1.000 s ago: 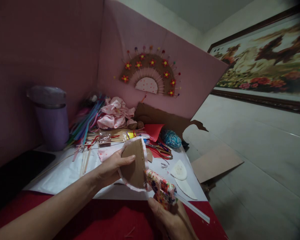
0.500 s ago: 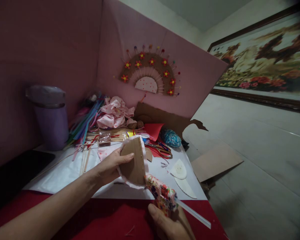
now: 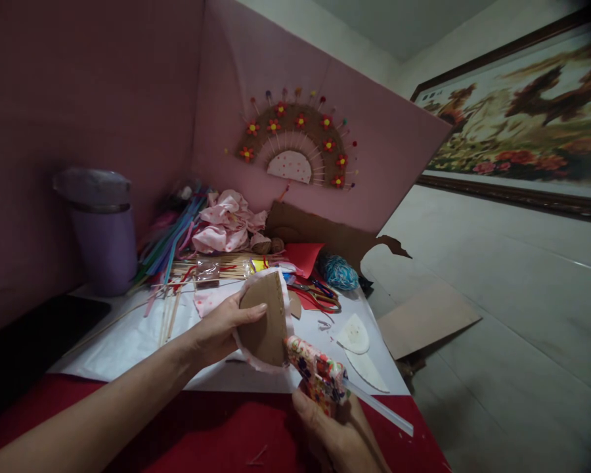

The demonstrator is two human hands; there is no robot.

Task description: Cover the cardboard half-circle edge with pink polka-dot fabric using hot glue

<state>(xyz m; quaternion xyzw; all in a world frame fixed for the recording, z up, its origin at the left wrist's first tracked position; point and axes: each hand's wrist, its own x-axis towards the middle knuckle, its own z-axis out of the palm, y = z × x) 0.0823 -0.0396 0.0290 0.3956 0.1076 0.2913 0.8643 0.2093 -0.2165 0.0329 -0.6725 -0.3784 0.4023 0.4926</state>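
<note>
My left hand [image 3: 229, 322] grips a half-round piece of cardboard [image 3: 266, 325], thumb on its brown face and fingers hidden behind. Pale pink fabric [image 3: 288, 315] shows around the edges of the cardboard. In my right hand [image 3: 332, 424] is a flower-patterned hot glue gun [image 3: 320, 371], with a clear glue stick [image 3: 384, 410] poking out of its rear. The gun's nozzle is at the straight right edge of the cardboard, near its lower part. Whether glue is coming out is too small to tell.
Behind the hands lie scissors [image 3: 320, 297], blue yarn [image 3: 339, 272], crumpled pink fabric [image 3: 226, 223] and thin wooden sticks [image 3: 177, 269]. White half-round pieces [image 3: 354, 334] are at the right. A purple tumbler [image 3: 103, 243] stands left. A decorated cardboard arch [image 3: 295, 118] hangs on the pink board.
The glue gun's nozzle has shifted slightly upward along the cardboard's straight edge. My left hand keeps its hold, nearly still.
</note>
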